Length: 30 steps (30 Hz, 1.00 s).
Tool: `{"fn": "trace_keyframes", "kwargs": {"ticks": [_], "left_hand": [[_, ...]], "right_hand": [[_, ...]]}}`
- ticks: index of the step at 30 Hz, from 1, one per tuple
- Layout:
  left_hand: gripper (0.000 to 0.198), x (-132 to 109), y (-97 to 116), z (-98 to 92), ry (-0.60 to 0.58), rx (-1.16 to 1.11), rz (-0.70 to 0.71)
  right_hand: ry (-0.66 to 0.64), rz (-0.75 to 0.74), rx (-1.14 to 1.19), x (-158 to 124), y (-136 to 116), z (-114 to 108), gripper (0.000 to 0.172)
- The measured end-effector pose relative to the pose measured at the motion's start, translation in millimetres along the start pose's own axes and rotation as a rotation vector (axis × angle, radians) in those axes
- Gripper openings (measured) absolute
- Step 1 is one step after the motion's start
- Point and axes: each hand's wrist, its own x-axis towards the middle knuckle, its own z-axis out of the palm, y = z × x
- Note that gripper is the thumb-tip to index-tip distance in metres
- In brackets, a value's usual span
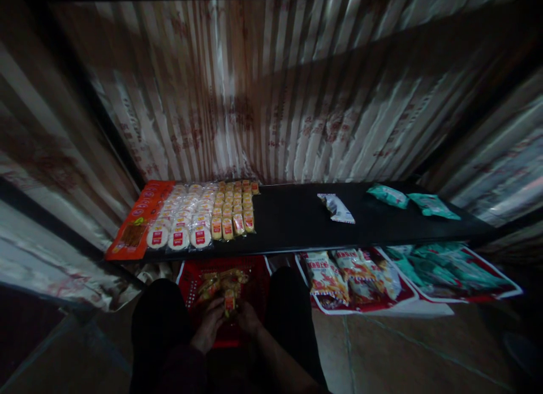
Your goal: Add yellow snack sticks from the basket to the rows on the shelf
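A small yellow wrapped snack cake [229, 302] with a red and white label stands upright between my hands, over a red plastic basket [190, 295]. My left hand [208, 325] closes on its left side, and my right hand [249, 318] grips it from the right; the dim light blurs the fingertips. More wrapped yellow snack cakes [212, 283] lie loose in the basket. Above it, on the black shelf [288, 218], rows of matching yellow snack cakes [228, 227] stand beside round white packets [179, 237].
An orange packet [139, 224] lies at the shelf's left end. A white packet [337, 208] and green packets [432, 205] rest farther right. Below are baskets of snack bags [352, 275] and green bags [453, 269]. Striped sheeting [271, 99] hangs behind; my knees flank the red basket.
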Motion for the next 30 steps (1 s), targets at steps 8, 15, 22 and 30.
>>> {"fn": "trace_keyframes", "kwargs": {"ticks": [8,15,22,30], "left_hand": [[0.039,7,0,3.5,0.003,-0.016,0.046],[0.043,24,-4,7.5,0.107,-0.016,0.085],[0.036,17,10,22.5,0.095,0.0,0.143],[0.035,10,25,44.2,0.133,0.172,0.265]], "right_hand": [[0.051,0.06,0.001,3,4,3,0.03],[0.023,-0.002,-0.007,1,-3,-1,0.041],[0.043,-0.099,0.086,-1,-8,-10,0.054],[0.114,-0.12,0.135,-7,-18,-21,0.065]]}}
